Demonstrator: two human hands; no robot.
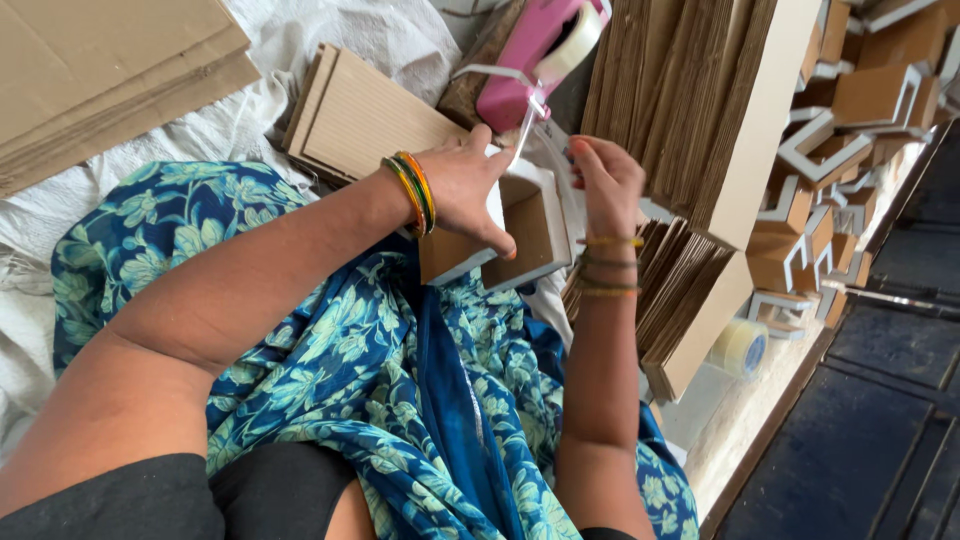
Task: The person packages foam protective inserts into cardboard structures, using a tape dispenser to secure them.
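Left hand (465,190) clamped round small cardboard box (515,230) over the lap, right hand (605,180) pinching tape (528,125) off pink dispenser (530,55) – strip not stuck down yet (finished boxes (850,110) stacked nearby).

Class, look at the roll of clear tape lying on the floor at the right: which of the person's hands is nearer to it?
Right. The right hand is up-left of the tape roll; the left hand, gripping the small box, lies farther left.

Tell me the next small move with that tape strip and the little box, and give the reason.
Probably press the tape strip down onto the small cardboard box. The right hand pinches the strip stretched from the pink dispenser, while the left hand grips the box just beneath.
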